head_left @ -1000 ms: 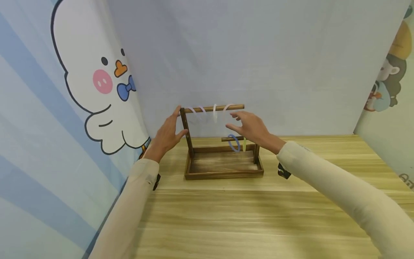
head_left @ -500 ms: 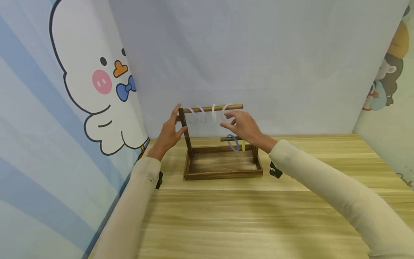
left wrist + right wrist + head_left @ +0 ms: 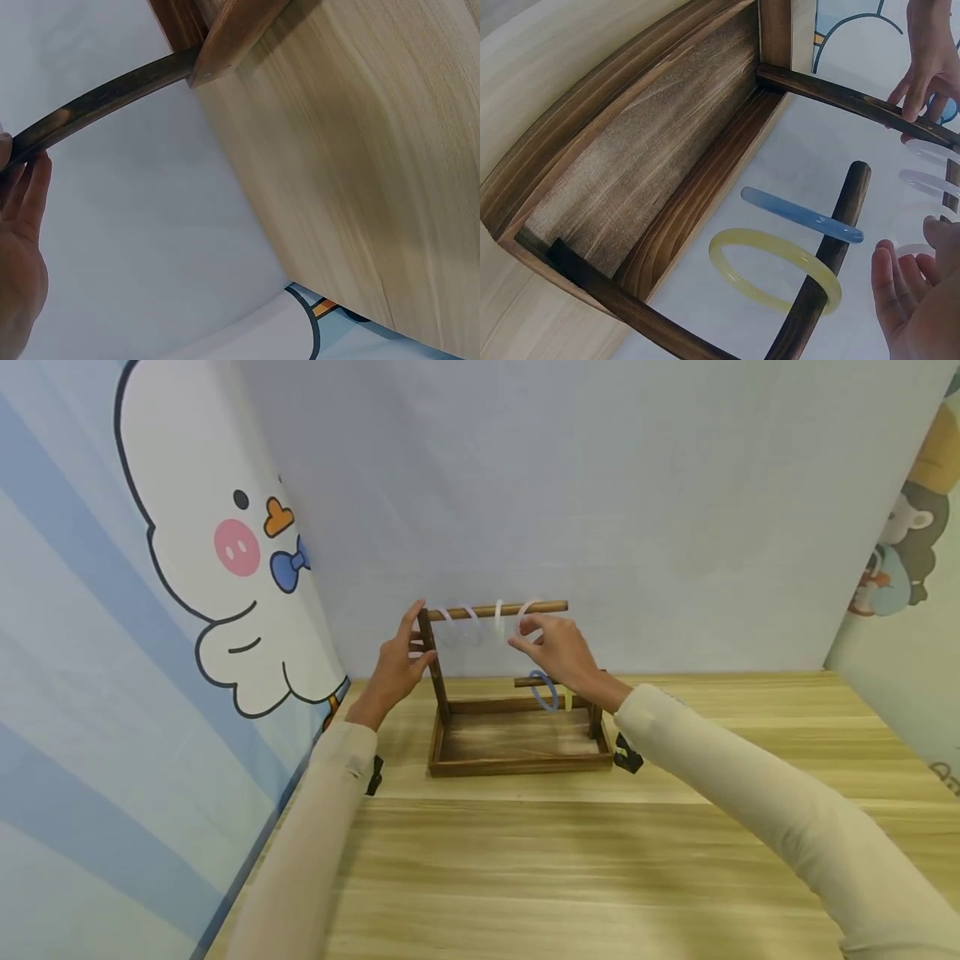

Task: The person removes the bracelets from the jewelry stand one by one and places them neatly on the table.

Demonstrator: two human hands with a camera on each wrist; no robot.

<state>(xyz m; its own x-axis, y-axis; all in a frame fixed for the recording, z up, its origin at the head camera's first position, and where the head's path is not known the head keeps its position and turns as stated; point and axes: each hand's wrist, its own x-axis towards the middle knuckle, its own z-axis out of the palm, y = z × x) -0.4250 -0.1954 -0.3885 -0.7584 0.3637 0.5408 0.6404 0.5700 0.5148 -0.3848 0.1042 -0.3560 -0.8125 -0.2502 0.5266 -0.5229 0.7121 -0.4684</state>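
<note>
A dark wooden bangle stand (image 3: pixel 517 768) has a tray base, a long upper rod and a short lower rod. My left hand (image 3: pixel 393 670) holds its left post (image 3: pixel 438 685) near the top, thumb and fingers on opposite sides. On the upper rod hang two lilac bangles, a white bangle (image 3: pixel 498 620) and a pale pink bangle (image 3: pixel 531 604). My right hand (image 3: pixel 564 652) pinches the pink one between thumb and fingertips; part of it is hidden by the hand. A blue bangle (image 3: pixel 795 214) and a yellow bangle (image 3: pixel 717 253) hang on the lower rod (image 3: pixel 853 187).
The stand rests on a light wood-grain table (image 3: pixel 510 877), close to a plain grey backdrop (image 3: pixel 600 485). At the left is a blue-striped curtain with a cartoon duck (image 3: pixel 210 510). A printed panel (image 3: pixel 911 552) borders the right side.
My right hand has moved slightly left, and its thumb and fingers have closed on the pink bangle. My left hand's fingers have settled around the post.
</note>
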